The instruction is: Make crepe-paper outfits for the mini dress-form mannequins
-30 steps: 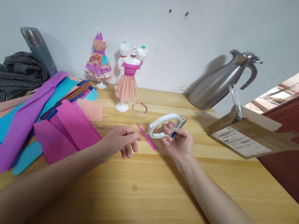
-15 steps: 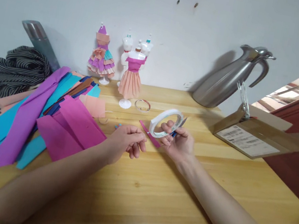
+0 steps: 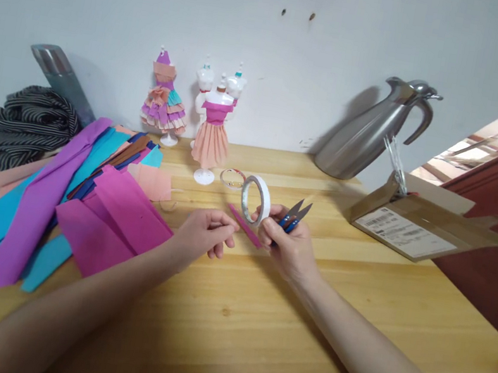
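Observation:
My right hand (image 3: pixel 289 245) grips a white roll of tape (image 3: pixel 255 199) between thumb and fingers, and blue-handled snips (image 3: pixel 294 215) stick up out of the same hand. A narrow magenta paper strip (image 3: pixel 245 225) lies between my two hands, its right end at the right hand's fingers. My left hand (image 3: pixel 205 233) rests on the wooden table (image 3: pixel 311 326) with fingers curled in a pinch close to the strip's left end; whether it touches the strip I cannot tell.
Sheets of magenta, purple, blue and peach paper (image 3: pixel 58 198) spread over the left. Small mannequins in paper dresses (image 3: pixel 213 132) and a bracelet (image 3: pixel 232 178) stand behind. A steel jug (image 3: pixel 369 134), an open cardboard box (image 3: pixel 420 223) and striped cloth (image 3: pixel 12 132) line the back.
The tape roll has turned from lying flat across my right fingers to standing on edge, moved a little left. The snips' blades now show clear of the roll. The left hand barely moved.

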`<state>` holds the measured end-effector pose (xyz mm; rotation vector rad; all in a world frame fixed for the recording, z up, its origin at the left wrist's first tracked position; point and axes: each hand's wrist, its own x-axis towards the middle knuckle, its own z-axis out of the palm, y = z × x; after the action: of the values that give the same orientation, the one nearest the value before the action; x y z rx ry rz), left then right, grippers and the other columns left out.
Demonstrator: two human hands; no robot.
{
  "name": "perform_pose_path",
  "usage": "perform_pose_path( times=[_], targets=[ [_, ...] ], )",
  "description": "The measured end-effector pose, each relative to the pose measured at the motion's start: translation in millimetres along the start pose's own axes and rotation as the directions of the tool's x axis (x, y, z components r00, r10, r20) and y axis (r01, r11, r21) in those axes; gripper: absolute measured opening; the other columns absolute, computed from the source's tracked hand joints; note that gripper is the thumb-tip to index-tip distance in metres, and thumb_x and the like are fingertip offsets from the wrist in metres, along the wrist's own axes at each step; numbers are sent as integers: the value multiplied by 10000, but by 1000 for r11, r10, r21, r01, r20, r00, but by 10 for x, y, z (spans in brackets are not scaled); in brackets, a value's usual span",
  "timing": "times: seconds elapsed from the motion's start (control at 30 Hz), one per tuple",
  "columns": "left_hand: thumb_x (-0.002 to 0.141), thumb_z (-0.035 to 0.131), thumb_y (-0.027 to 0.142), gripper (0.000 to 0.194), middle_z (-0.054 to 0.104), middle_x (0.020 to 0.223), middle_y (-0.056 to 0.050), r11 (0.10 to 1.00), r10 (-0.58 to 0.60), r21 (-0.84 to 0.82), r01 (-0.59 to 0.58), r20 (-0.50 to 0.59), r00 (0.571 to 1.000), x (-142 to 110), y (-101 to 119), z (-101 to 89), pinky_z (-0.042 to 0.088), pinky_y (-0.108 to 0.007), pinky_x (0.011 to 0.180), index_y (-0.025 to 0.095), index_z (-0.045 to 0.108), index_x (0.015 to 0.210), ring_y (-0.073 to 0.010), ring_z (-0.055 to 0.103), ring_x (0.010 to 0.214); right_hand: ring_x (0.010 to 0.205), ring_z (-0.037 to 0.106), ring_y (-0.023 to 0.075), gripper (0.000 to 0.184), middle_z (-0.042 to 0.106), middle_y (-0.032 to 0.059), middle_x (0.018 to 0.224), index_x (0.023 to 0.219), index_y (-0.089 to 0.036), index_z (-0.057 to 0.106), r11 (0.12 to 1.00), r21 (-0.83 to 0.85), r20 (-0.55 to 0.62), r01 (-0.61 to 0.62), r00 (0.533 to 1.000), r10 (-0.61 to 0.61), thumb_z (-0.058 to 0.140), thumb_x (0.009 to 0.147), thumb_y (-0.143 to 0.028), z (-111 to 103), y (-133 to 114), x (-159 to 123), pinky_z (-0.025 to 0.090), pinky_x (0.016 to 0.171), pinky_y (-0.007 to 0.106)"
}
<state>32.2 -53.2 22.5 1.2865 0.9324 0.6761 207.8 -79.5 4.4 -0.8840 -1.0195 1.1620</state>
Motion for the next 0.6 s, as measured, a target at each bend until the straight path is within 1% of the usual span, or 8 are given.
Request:
perform_pose_path(
  times=[0.1,0.2,0.3,0.4,0.47,0.53,0.57,0.6],
  targets=[
    [718,634,254,220,636,627,15,995,101,-14,-101,-24,995,-24,17,-2,401,-173,398,131,644,900,-63,536,417,468,377,81,170,542,-21,620,838,-202,650,984,-161,23,71,997,-68,725,736,-315,-6,6,-45,297,426,226],
    [723,640,322,280,618,621,16,983,162,-76,-165,-36,986,-56,70,-31,363,-175,386,126,653,923,-55,503,404,580,465,124,103,582,13,714,845,-213,679,914,-331,144,235,970,-198,691,778,-290,10,-25,-79,383,542,268],
    [770,610,404,273,549,551,36,971,200,-119,-205,-53,978,-108,146,-58,293,-165,381,133,635,768,-31,428,384,661,521,157,78,619,44,794,868,-217,683,824,-439,289,359,924,-249,637,827,-264,32,-50,-98,408,605,293],
    [794,588,434,366,503,501,41,975,194,-98,-198,-47,980,-145,195,-59,256,-166,386,140,539,583,-21,382,378,726,573,173,83,645,55,822,888,-211,669,761,-468,403,449,875,-268,597,852,-229,43,-41,-110,428,622,290],
    [787,596,416,369,485,470,47,985,159,-54,-162,-47,986,-138,194,-57,241,-174,378,146,512,550,-25,364,358,734,582,172,89,653,57,823,893,-204,666,744,-483,416,461,869,-268,589,858,-230,47,-21,-118,437,624,287],
    [802,575,409,376,461,435,51,990,140,17,-139,-83,987,-108,166,-70,239,-185,372,152,509,535,-34,350,340,675,563,156,104,645,48,786,894,-199,674,742,-519,367,426,894,-257,591,861,-253,49,2,-126,426,590,276],
    [817,558,406,381,449,425,53,986,161,64,-154,-128,979,-91,146,-82,249,-190,375,155,510,534,-41,351,341,637,546,146,113,639,38,758,894,-199,681,742,-533,335,406,907,-255,595,860,-265,50,13,-129,415,567,270],
    [831,545,390,368,450,429,52,973,216,126,-194,-189,958,-74,124,-96,269,-192,386,157,524,548,-47,364,353,608,533,137,119,635,30,736,890,-201,689,744,-542,303,391,917,-261,600,857,-272,51,21,-130,404,549,264]
  ],
)
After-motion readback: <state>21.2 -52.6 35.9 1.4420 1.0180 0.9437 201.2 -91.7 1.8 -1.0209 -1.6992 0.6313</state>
